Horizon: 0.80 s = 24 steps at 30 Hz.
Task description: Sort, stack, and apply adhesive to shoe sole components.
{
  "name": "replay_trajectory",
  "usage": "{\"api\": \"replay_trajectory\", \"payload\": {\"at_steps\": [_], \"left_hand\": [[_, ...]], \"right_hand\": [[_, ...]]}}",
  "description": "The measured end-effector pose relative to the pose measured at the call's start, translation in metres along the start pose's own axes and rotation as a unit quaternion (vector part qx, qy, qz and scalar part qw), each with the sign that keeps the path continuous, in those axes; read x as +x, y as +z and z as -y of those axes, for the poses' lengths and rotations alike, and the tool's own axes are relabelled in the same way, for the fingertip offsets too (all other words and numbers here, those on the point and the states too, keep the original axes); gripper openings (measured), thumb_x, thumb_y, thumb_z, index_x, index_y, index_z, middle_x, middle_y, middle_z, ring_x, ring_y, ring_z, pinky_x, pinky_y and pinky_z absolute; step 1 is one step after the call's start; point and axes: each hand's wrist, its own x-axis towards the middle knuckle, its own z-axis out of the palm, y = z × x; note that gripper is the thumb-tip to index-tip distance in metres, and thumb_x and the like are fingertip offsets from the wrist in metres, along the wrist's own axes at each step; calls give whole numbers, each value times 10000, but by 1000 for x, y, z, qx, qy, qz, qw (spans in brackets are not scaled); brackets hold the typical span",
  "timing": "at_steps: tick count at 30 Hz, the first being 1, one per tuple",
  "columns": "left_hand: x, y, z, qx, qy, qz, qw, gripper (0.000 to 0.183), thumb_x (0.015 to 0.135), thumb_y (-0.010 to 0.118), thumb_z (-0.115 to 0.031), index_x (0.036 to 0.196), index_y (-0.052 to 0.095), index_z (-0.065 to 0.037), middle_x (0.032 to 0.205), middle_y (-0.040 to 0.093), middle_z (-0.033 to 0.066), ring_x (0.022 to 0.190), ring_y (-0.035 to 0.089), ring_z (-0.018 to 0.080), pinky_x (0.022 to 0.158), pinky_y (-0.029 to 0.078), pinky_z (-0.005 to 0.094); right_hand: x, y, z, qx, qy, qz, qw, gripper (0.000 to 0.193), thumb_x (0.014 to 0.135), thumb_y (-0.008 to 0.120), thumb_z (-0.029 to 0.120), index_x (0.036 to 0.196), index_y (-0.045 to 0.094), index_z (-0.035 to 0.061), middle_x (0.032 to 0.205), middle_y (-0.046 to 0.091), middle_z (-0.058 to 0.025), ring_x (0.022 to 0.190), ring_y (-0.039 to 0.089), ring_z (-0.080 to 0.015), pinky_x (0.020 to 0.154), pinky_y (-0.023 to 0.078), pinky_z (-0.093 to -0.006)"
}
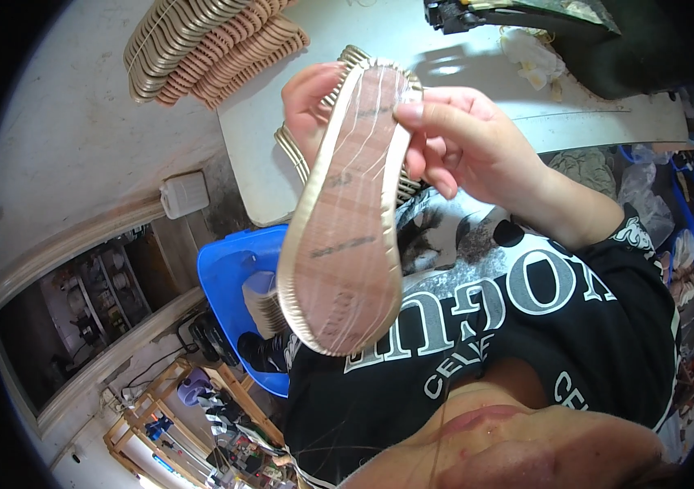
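I hold up a pinkish-brown shoe insole (345,236) with a pale gold edging, its toe end pointing down toward my chest. My left hand (308,104) grips the upper left edge, its fingers mostly hidden behind the insole. My right hand (463,140) pinches the upper right edge between thumb and fingers. Just behind the held insole, a stack of similar insoles (290,148) lies on the white table (257,175).
More fanned stacks of insoles (200,45) lie at the table's far left. A blue plastic bin (229,265) below the table holds further insoles. A black sewing machine (526,18) and a white cloth (530,59) sit at the far right.
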Motion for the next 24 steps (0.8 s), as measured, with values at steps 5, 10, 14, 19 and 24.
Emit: {"api": "replay_trajectory", "payload": {"at_steps": [5,10,14,19,24], "left_hand": [[16,-43,-18,-332,-418,30,845,509,901,664,-288,1262,448,0,1061,598,107,933,594,170,844,486,257],[27,-17,-20,-255,-406,225,848,369,974,557,-264,1209,537,20,1063,639,76,852,607,89,774,490,230],[52,5,2,-261,-447,305,800,268,954,547,-171,1134,586,23,968,660,51,832,606,84,768,489,236],[83,39,32,-222,-446,384,778,265,957,519,-192,1052,614,37,926,665,68,779,608,95,711,492,242],[95,63,54,-150,-434,417,784,258,946,537,-178,1022,645,44,893,664,46,724,583,82,644,480,235]], "right_hand": [[6,-15,16,-193,-122,-11,973,234,960,564,243,954,641,23,696,626,-33,503,538,-57,468,443,-188],[20,-37,11,-257,-115,-95,955,207,962,561,255,957,645,67,670,589,14,486,501,-27,454,377,-158],[23,-54,14,-241,-158,-163,944,258,956,569,294,839,632,72,660,598,-3,476,496,-41,451,378,-186],[27,-81,36,-230,-147,-175,946,344,957,552,294,758,628,24,613,610,-47,434,490,-74,428,364,-192],[29,-101,55,-235,-130,-196,943,356,957,543,267,731,633,6,582,590,-33,416,461,-62,407,356,-211]]}}
